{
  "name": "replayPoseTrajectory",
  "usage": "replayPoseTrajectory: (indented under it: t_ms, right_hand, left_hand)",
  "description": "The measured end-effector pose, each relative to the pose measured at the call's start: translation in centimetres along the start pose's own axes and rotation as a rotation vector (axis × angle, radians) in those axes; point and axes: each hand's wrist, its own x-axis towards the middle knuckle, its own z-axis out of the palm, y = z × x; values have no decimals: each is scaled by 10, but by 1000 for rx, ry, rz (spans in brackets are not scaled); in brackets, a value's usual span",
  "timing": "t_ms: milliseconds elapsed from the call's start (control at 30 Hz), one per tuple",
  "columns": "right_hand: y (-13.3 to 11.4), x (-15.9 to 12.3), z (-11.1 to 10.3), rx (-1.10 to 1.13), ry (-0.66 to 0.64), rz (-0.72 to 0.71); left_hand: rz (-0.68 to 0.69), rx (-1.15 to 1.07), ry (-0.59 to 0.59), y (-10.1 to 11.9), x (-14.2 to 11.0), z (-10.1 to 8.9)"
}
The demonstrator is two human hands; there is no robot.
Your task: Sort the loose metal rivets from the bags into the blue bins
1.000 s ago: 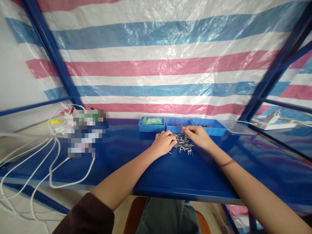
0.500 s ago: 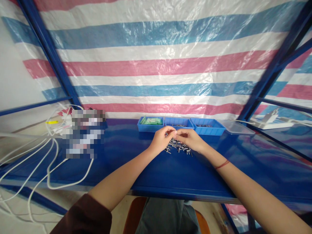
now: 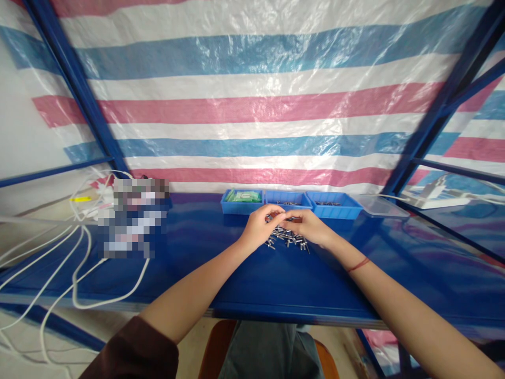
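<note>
A loose pile of small metal pins [image 3: 287,238] lies on the blue table [image 3: 221,263], just in front of the trays. My left hand [image 3: 260,227] and my right hand [image 3: 306,226] meet above the pile, fingertips almost touching. Both are pinched closed around something small that I cannot make out. A red thread circles my right wrist.
Three blue trays stand in a row at the table's back: a left tray [image 3: 242,201] with green packets, a middle tray [image 3: 289,200] and a right tray [image 3: 333,204] with metal parts. A clear lid [image 3: 379,207] lies to their right. White cables [image 3: 79,252] trail off the left edge.
A second ago my hands were apart, resting on the pile. They have since lifted slightly and come together, fingertips pinched, above it.
</note>
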Motion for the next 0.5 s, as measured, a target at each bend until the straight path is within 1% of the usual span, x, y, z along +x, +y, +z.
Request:
replayPoseTrajectory:
  t_ms: [133,300,433,500]
  right_hand:
    - [4,2,-2,16,71,-8]
    - [-1,2,-11,-4,172,-65]
    - [-7,1,-16,-105,167,-139]
    - [-7,1,-19,-185,177,-149]
  left_hand:
    - [13,16,12,1,1,-2]
    - [-6,76,35,-4,2,-5]
    - [-54,96,26,-11,2,-2]
    - [-50,140,1,-13,1,-1]
